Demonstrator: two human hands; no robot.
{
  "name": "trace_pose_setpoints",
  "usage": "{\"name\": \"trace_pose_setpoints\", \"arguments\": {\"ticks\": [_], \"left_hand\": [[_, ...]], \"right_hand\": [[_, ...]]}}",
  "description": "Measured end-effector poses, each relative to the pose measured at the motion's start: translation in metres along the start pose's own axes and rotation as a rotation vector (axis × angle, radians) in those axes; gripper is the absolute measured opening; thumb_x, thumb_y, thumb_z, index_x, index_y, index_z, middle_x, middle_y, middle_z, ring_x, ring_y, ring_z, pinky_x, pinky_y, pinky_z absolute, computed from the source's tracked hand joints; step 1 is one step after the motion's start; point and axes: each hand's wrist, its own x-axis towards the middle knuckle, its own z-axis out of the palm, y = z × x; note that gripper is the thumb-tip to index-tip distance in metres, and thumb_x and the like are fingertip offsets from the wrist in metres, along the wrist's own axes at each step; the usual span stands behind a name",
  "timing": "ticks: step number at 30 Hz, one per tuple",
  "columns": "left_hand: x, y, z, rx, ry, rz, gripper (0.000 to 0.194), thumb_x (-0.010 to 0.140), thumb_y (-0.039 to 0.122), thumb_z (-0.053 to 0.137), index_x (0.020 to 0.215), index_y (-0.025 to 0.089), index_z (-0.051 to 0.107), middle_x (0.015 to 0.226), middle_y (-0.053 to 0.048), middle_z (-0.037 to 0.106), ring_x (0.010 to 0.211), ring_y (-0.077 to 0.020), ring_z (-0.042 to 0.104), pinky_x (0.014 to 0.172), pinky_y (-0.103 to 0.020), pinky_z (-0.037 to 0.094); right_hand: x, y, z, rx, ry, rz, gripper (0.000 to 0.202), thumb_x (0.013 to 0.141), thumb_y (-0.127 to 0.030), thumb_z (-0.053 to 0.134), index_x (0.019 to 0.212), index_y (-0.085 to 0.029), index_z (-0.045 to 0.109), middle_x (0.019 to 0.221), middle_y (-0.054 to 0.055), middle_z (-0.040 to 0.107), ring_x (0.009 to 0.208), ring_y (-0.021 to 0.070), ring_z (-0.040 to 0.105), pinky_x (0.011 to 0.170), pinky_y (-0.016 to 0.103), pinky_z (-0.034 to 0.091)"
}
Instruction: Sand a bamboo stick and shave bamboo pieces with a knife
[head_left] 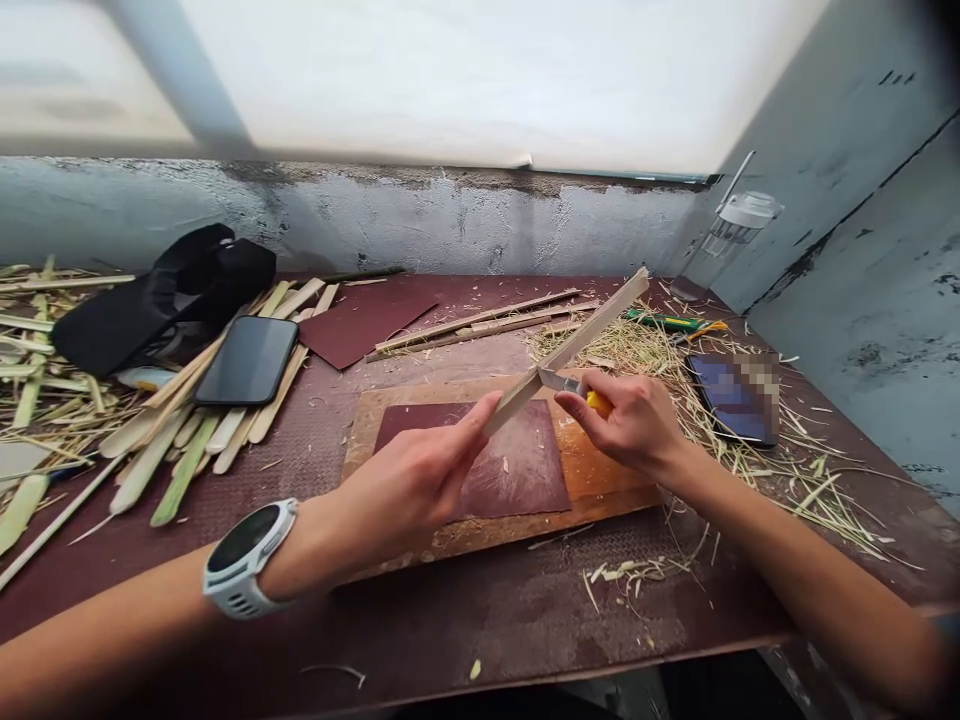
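My left hand (pixel 431 462), with a watch (pixel 251 560) on its wrist, is closed around the near end of a flat wooden strip (pixel 592 325). The strip slants up and away to the right. My right hand (pixel 634 415) grips a utility knife (pixel 596 400) with a yellow handle, and its blade meets the strip's edge near the middle. Below both hands a sheet of dark red sandpaper (pixel 517 480) lies on a wooden board (pixel 607 470). The left fingertips are partly hidden behind the hand and strip.
Shaped strips (pixel 180 460) and a phone (pixel 247 360) lie at left, beside a black cap (pixel 150 300). Behind the board are another dark red sheet (pixel 360 325) and long strips (pixel 480 325). Shavings (pixel 660 360), a second phone (pixel 735 400), a green cutter (pixel 667 321) and a clear cup (pixel 720 240) stand right.
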Motion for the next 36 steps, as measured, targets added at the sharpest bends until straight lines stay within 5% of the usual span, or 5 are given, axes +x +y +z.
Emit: {"name": "trace_pose_setpoints", "arguments": {"ticks": [7,19,25,31,36], "left_hand": [[0.004,0.009,-0.002,-0.208,-0.057,-0.087,0.050,0.110,0.021,0.041,0.159,0.011,0.040,0.066,0.009,0.041,0.055,-0.0080,0.034,0.053,-0.020,0.030],[0.000,0.006,0.006,-0.114,-0.008,0.015,0.056,0.106,0.012,0.043,0.161,0.006,0.034,0.073,0.006,0.051,0.059,-0.0089,0.042,0.059,-0.023,0.035],[0.005,0.007,0.000,-0.190,-0.085,-0.135,0.049,0.111,0.025,0.041,0.158,0.012,0.042,0.063,0.009,0.042,0.053,-0.0080,0.034,0.053,-0.022,0.029],[0.003,0.009,-0.001,-0.067,-0.046,-0.093,0.054,0.106,0.018,0.040,0.160,0.010,0.038,0.073,0.002,0.058,0.059,-0.0112,0.046,0.058,-0.024,0.036],[0.002,0.010,-0.006,-0.117,-0.102,-0.173,0.048,0.110,0.026,0.039,0.156,0.014,0.044,0.064,0.007,0.052,0.052,-0.0095,0.043,0.052,-0.020,0.036]], "right_hand": [[-0.009,-0.010,0.000,-0.004,0.021,0.058,0.067,0.097,-0.080,0.040,0.076,-0.022,0.065,0.053,0.001,0.055,0.049,0.0164,0.054,0.052,0.030,0.024],[-0.012,-0.012,0.003,0.055,0.026,0.071,0.065,0.097,-0.079,0.042,0.077,-0.023,0.068,0.053,0.001,0.058,0.051,0.0172,0.057,0.053,0.029,0.027],[-0.006,0.000,0.005,-0.050,0.031,0.067,0.064,0.093,-0.082,0.047,0.072,-0.024,0.064,0.053,0.000,0.056,0.049,0.0161,0.053,0.053,0.029,0.021],[-0.003,0.001,0.008,-0.038,0.015,0.062,0.064,0.094,-0.082,0.046,0.076,-0.024,0.067,0.054,0.001,0.058,0.052,0.0167,0.055,0.053,0.029,0.023],[-0.002,-0.003,0.011,-0.060,0.038,0.035,0.065,0.093,-0.082,0.046,0.071,-0.023,0.064,0.053,0.001,0.057,0.051,0.0165,0.054,0.052,0.029,0.023]]}}
